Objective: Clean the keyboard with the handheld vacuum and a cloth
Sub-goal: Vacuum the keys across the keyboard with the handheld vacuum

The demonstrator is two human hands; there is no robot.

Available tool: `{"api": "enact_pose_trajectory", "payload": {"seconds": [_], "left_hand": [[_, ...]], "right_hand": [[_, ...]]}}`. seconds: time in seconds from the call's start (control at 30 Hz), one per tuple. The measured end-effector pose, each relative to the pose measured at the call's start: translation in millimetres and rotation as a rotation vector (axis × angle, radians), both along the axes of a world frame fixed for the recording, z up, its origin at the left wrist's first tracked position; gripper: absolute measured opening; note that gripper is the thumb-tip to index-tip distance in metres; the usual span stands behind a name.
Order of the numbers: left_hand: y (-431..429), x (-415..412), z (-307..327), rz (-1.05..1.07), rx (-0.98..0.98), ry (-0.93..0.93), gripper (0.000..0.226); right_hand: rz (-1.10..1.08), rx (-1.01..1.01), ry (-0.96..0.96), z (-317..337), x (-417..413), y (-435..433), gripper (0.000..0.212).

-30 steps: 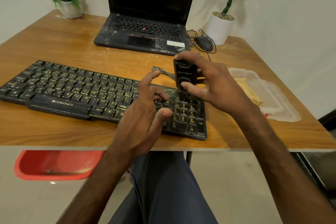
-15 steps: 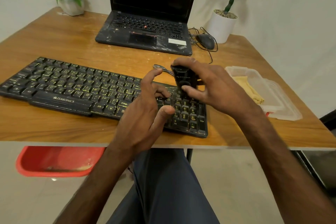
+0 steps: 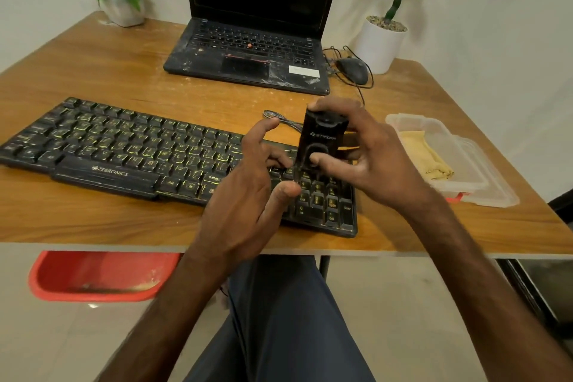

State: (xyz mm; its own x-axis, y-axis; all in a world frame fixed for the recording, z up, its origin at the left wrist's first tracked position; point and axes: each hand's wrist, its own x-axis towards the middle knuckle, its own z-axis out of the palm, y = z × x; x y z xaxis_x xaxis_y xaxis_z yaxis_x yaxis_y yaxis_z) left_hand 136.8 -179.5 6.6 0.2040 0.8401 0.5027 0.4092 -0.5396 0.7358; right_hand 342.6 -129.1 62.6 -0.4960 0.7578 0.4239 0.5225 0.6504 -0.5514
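Vacuuming seemed under way, not finished: right of centre in the frame, the right hand [image 3: 369, 158] gripped the handheld vacuum [image 3: 321, 139] upright, thumb on its front, its lower end down at the number-pad end of the keyboard [image 3: 148, 152], which lay across the middle of the wooden table [image 3: 108, 71]. The left hand [image 3: 248, 195] held nothing, its fingers loosely bent over the keys just left of the vacuum. Judging by that position, the long left stretch of keys probably awaited the nozzle, and wiping was not yet begun, since the yellow cloth [image 3: 424, 155] lay untouched in the clear tray [image 3: 483, 177] at the right.
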Motion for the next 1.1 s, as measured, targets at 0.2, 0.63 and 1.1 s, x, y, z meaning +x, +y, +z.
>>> {"api": "enact_pose_trajectory", "payload": {"seconds": [0.2, 0.63, 1.1], "left_hand": [[-1, 0, -1, 0.0, 0.008, -0.001, 0.082], [-3, -1, -1, 0.003, 0.025, 0.004, 0.084], [-2, -1, -2, 0.01, 0.053, 0.025, 0.089]], "right_hand": [[-0.096, 0.108, -0.15, 1, 0, 9, 0.06], [0.02, -0.096, 0.065, 0, 8, -35, 0.06], [-0.035, 0.011, -0.017, -7, 17, -61, 0.061]]}}
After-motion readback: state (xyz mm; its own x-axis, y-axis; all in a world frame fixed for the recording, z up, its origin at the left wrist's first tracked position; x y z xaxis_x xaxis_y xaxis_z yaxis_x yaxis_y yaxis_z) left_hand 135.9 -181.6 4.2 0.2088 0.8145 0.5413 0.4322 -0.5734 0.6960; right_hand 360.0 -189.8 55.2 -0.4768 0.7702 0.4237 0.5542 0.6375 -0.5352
